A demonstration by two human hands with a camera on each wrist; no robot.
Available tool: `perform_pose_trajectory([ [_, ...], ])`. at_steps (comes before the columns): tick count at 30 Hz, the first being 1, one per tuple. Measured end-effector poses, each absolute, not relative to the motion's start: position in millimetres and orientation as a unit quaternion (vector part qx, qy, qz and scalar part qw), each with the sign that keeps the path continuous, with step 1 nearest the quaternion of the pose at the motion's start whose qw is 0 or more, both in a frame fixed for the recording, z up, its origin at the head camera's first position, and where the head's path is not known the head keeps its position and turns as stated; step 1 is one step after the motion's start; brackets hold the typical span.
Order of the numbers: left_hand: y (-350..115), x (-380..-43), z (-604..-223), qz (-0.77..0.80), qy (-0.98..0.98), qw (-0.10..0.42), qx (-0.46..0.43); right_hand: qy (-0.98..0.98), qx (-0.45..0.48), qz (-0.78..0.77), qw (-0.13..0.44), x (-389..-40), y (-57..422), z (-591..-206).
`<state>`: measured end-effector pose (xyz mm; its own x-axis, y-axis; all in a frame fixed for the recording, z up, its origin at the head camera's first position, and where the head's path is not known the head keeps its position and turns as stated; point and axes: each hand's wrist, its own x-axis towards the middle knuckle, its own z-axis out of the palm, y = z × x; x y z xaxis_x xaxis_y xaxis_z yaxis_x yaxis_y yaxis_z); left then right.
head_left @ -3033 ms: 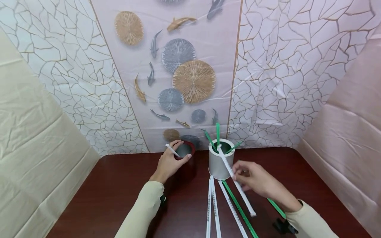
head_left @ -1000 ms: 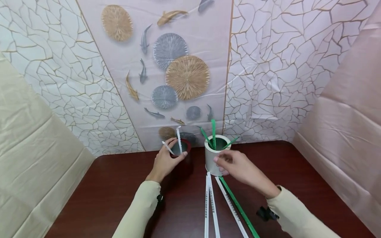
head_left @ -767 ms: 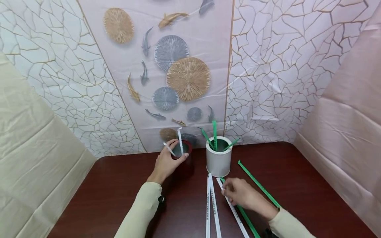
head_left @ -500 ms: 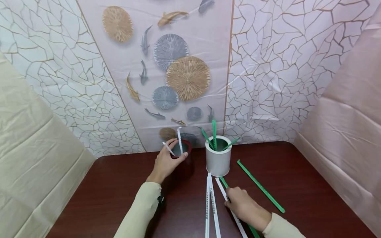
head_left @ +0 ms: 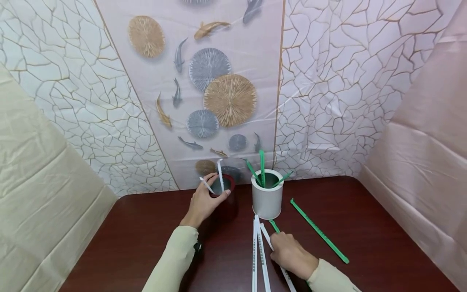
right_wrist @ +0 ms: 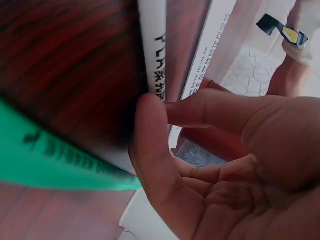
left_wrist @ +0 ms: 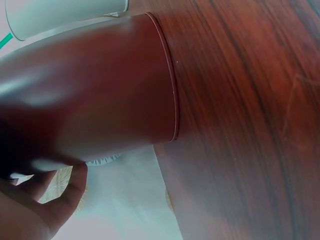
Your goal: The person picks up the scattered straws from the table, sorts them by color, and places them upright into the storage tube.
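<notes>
My left hand (head_left: 202, 204) holds the dark red cylindrical cup (left_wrist: 100, 90) by its rim, thumb and fingers around it. Two white paper-wrapped straws lean in that cup, the taller white straw (head_left: 220, 175) upright, the other low against the hand. Near the table front, my right hand (head_left: 292, 254) pinches a white wrapped straw (right_wrist: 154, 47) printed with black letters between thumb and index finger. Left of it, two white straws (head_left: 260, 253) lie on the table. Beside the pinched straw lies a green wrapped straw (right_wrist: 60, 155), partly covered by the hand in the head view.
A white cylindrical cup (head_left: 267, 202) holding several green straws stands right of the red one. Farther right, another green straw (head_left: 319, 230) lies slantwise on the dark red wooden table (head_left: 124, 243). A patterned cloth backdrop (head_left: 233, 97) hangs behind the table's back edge.
A white straw carried by my right hand now stands in the red cup. The right hand has come back down and pinched another white straw, shifting it left. My left hand stays on the cup.
</notes>
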<state>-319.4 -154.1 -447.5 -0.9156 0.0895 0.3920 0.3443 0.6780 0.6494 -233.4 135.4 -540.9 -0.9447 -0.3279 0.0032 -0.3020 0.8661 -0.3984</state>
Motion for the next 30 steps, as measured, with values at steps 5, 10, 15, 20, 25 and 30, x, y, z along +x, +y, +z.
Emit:
perform_pose_trajectory([
  [5,-152,-320,-452,-0.373,-0.906,0.157,-0.122,0.957,-0.121,-0.249,0.089,-212,131,-485],
  [10,-149,-321,-452,-0.37,-0.906,0.16,-0.129,0.954,-0.104,-0.276,0.059,-199,131,-415],
  [15,-149,-320,-451,-0.38,-0.901,0.17,-0.121,0.929,-0.176,-0.324,-0.041,-205,129,-352],
  [20,-148,-319,-452,-0.384,-0.9,0.163,-0.123,0.897,-0.223,-0.353,-0.143,-219,115,-293],
  [25,-151,-321,-451,-0.385,-0.9,0.166,-0.117,0.861,-0.268,-0.384,-0.198,-240,86,-261],
  [30,-153,-320,-449,-0.385,-0.901,0.164,-0.116,0.852,-0.303,-0.366,-0.221,-266,56,-268],
])
